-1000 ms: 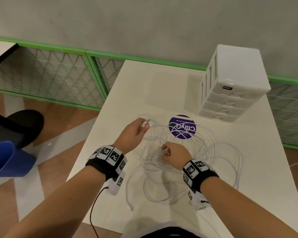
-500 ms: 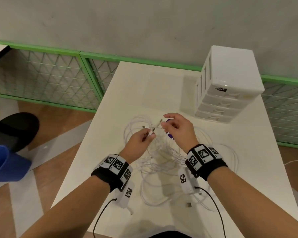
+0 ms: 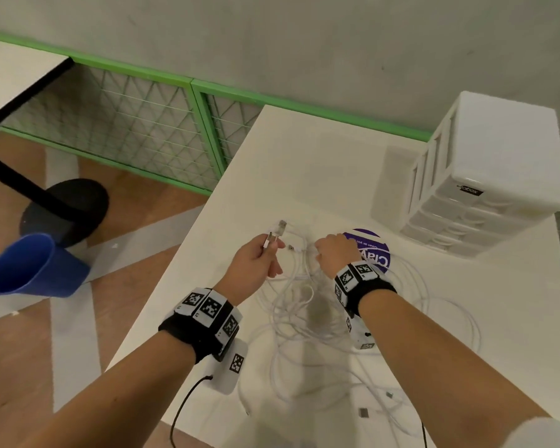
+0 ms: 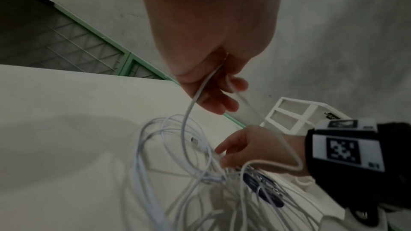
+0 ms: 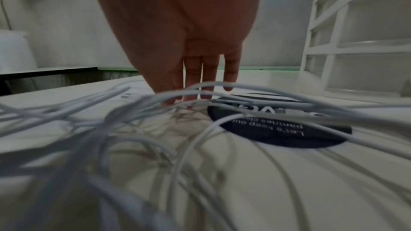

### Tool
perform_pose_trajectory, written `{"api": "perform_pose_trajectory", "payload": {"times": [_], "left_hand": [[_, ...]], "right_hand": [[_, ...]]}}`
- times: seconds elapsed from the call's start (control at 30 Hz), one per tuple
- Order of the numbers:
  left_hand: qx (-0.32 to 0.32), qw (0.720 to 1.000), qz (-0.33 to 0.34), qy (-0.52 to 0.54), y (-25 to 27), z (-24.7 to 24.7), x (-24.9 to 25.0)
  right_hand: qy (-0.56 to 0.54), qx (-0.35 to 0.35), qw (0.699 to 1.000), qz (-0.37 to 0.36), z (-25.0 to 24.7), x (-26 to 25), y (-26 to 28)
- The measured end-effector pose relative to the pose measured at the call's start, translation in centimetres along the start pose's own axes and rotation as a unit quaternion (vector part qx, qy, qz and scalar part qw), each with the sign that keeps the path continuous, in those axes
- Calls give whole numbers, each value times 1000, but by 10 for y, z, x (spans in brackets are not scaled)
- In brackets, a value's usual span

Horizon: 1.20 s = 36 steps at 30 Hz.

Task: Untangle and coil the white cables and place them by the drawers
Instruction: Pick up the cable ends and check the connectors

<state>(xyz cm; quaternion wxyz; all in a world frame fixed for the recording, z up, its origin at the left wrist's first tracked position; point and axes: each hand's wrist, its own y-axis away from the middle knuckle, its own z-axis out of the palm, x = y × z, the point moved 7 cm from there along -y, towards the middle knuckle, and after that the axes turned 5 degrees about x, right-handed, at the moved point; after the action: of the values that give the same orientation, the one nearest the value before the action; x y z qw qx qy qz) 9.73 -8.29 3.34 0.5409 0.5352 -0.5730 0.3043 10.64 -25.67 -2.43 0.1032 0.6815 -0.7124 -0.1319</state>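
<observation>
A loose tangle of white cables (image 3: 299, 313) lies on the white table (image 3: 304, 163), in front of the white drawer unit (image 3: 485, 176) at the back right. My left hand (image 3: 270, 245) is raised at the tangle's left edge. It grips two cable ends, and their USB plugs (image 3: 277, 232) stick up past the fingers. In the left wrist view its fingers (image 4: 222, 104) curl round two strands that drop into the cables (image 4: 177, 147). My right hand (image 3: 320, 250) is down beside a purple sticker (image 3: 374, 253). Its straight fingers (image 5: 200, 73) reach among the cables (image 5: 155, 111) there.
Loose plugs (image 3: 364, 412) lie by the table's front edge. To the left, off the table, are a blue cup (image 3: 36, 266), a black table base (image 3: 65, 208) and another tabletop (image 3: 13, 69). A green mesh fence (image 3: 143, 130) runs along the wall.
My right hand has left the plugs and dropped to the tangle by the sticker. My left hand has drawn to the left, still holding the cable ends.
</observation>
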Motion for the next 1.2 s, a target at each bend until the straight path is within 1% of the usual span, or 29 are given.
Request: {"api": "perform_pose_trajectory", "payload": {"times": [0.07,0.1,0.13,0.2,0.27,0.33,0.37,0.43,0.5,0.53,0.6,0.67,0.8,0.9,0.97,1.07,1.13,1.17,1.2], "left_hand": [[-16,1000,7,0,-2,8,7],[-23,1000,8,8,-3,13,9],[-28,999,8,17,-4,17,12],[-28,999,12,17,-7,21,16],[-28,999,19,1,-9,25,22],[-28,999,25,-6,-10,29,29],[-26,999,36,-11,-10,31,34],[-29,996,75,-32,-8,36,48],[-26,993,105,-39,-4,42,63],[-24,993,111,-27,-2,45,70],[-19,993,114,10,2,50,85],[-11,992,123,35,6,53,99],[33,986,161,32,16,54,130],[37,978,186,82,21,55,149],[36,976,193,99,22,57,151],[28,976,200,79,25,61,139],[12,978,199,68,30,65,130],[5,979,196,59,32,66,124],[-8,980,194,48,34,68,117]], "right_hand": [[24,9,1000,10,2,4,2],[18,14,1000,21,2,10,3],[-6,20,999,36,0,16,5],[-97,44,991,75,-5,33,11],[-181,93,972,118,-15,52,21],[-234,170,947,142,-30,65,35],[-266,209,931,138,-38,67,41],[-371,262,884,113,-53,66,54],[-459,277,840,82,-68,59,65],[-483,286,825,60,-76,53,71],[-501,313,807,12,-96,42,82],[-513,332,792,-14,-113,31,95],[-541,370,755,-25,-141,23,116],[-555,401,729,-21,-156,27,126],[-548,412,727,-23,-159,29,132],[-484,434,760,-9,-142,33,146],[-456,443,772,21,-115,43,161],[-451,426,783,37,-100,47,166],[-443,392,804,52,-82,50,171]]}}
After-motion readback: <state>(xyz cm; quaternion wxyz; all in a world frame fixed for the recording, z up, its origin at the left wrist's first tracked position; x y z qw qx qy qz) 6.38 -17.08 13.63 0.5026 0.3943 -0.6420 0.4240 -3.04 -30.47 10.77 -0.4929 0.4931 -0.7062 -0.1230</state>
